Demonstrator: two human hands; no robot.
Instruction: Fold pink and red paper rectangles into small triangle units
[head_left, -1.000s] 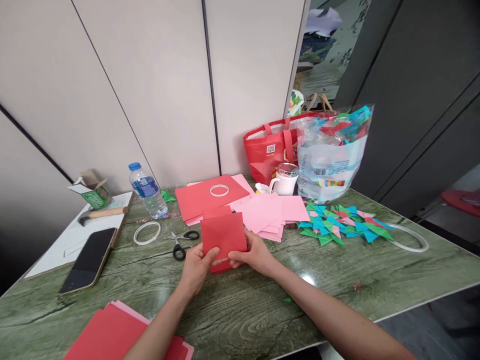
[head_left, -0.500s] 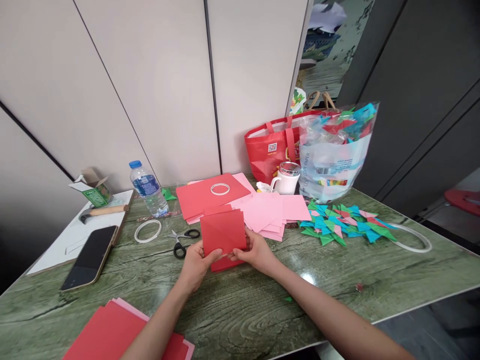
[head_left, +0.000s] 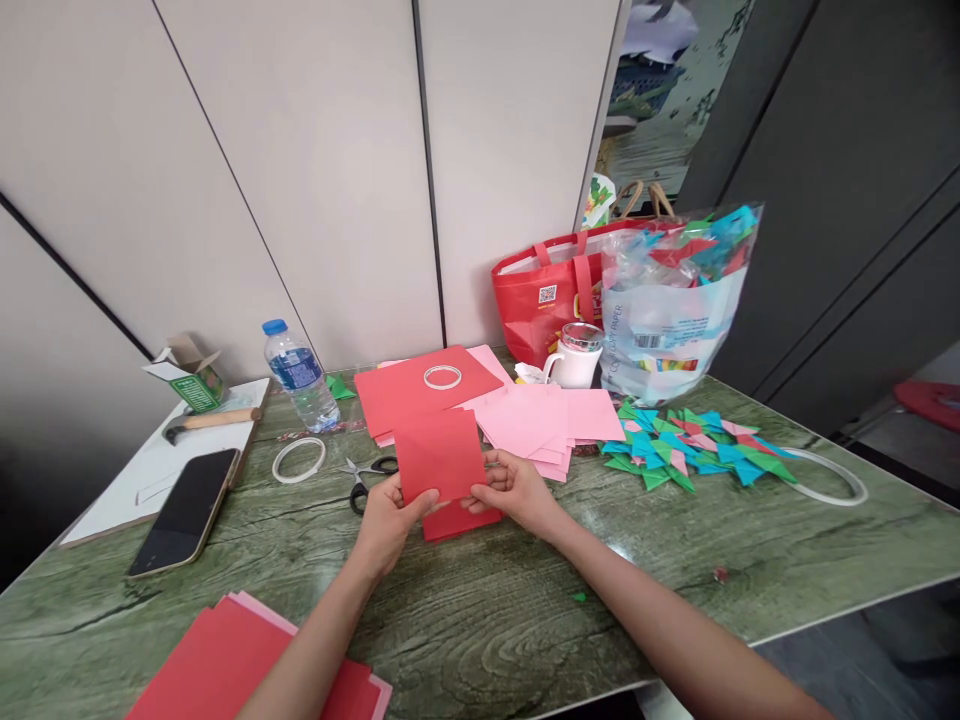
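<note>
A square sheet of red paper [head_left: 440, 452] is held up between my two hands above the table. My left hand [head_left: 391, 518] pinches its lower left side, thumb in front and fingers behind. At the lower right corner, my right hand [head_left: 519, 492] grips the sheet with the thumb over its edge. Directly below lies more red paper [head_left: 463, 522] on the table, partly covered by the raised sheet and my fingers. Black-handled scissors [head_left: 360, 488] rest just left of the sheet, partly hidden by my left hand.
Pink paper sheets [head_left: 525, 425] and a red stack [head_left: 397, 395] lie behind. Folded colored paper pieces [head_left: 675, 445] spread to the right by a white ring [head_left: 840, 490]. A bottle [head_left: 304, 380], phone [head_left: 184, 515], hammer [head_left: 217, 420] and mug [head_left: 576, 360] stand or lie around.
The red sheet has shifted slightly left and now shows a smoother face. My right hand's fingers have spread a little at its edge. The view has shifted slightly.
</note>
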